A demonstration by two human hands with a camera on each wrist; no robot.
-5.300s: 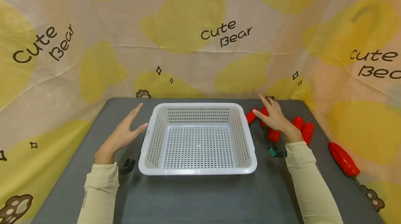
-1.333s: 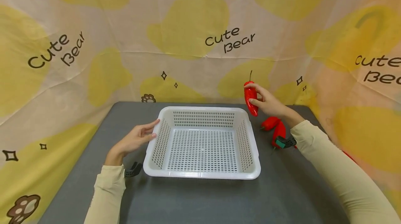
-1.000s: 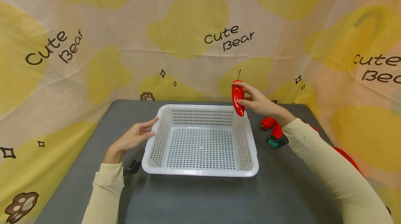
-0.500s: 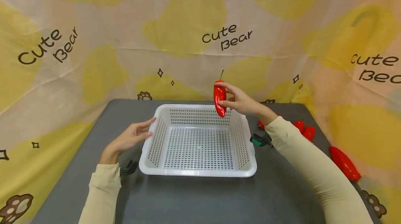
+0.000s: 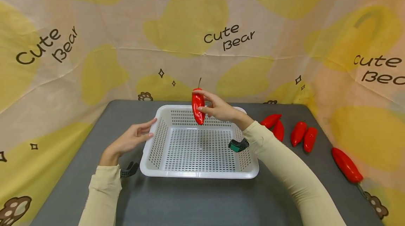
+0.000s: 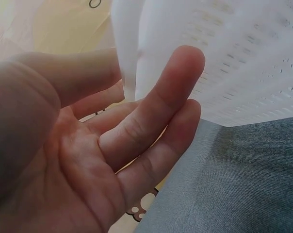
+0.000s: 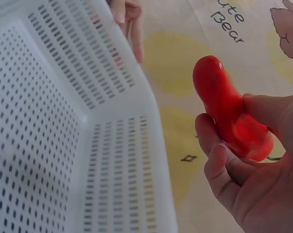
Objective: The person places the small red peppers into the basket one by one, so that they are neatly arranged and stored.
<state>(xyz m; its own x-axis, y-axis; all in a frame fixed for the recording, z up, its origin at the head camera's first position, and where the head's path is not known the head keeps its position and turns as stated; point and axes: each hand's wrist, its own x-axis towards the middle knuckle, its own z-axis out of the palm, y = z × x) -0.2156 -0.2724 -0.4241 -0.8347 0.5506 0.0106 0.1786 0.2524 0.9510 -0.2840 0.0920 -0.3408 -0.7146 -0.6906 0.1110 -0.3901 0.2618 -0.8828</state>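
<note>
Pinched between the thumb and fingers of my right hand [image 5: 222, 109] is a red chili pepper [image 5: 197, 103], upright with its thin stem pointing up. It hangs above the back part of a white perforated plastic basket [image 5: 199, 174], overlapping the back rim in the head view. The right wrist view shows the same pepper [image 7: 229, 111] in the curled fingers, beside the basket wall [image 7: 158, 160]. My left hand [image 5: 128, 141] rests with relaxed fingertips at the basket's left rim. Seen from the left wrist, its fingers [image 6: 178, 77] lie along the basket's outer side [image 6: 224, 63].
Several more red peppers lie to the basket's right, among them a pair near its back corner [image 5: 278, 131], another pair farther right [image 5: 298, 133] and a larger one [image 5: 347, 164] at the right edge. A grey table [image 5: 202, 201] carries everything; a patterned cloth [image 5: 190, 22] hangs behind.
My right hand has taken a pepper from the right side, raised it and carried it left over the basket. My left hand has come to the basket's left rim and stays there.
</note>
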